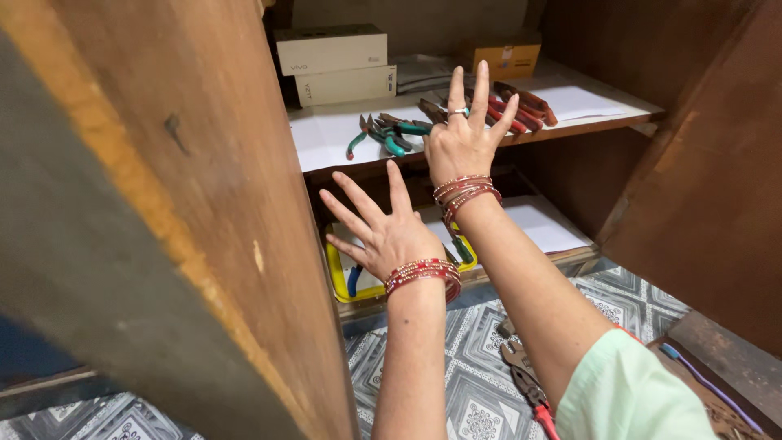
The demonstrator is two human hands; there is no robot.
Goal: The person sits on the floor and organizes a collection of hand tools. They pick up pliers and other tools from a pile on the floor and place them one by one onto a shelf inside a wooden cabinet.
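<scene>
Floor: a large cutter with red handles (525, 383) is laid on the patterned tiles, below the right arm.
Left hand (389, 236): its grip is spread wide with nothing held; it is raised before the yellow tray (336, 277) on the lower shelf.
Right hand (464, 143): fingers are splayed and bare, reached toward the upper shelf (326, 138).
Pliers (383, 134): green-handled, laid flat on white paper, just left of the right hand; red-handled pliers (521, 110) are laid beyond it.
Boxes (334, 61): two pale cartons are stacked at the back.
</scene>
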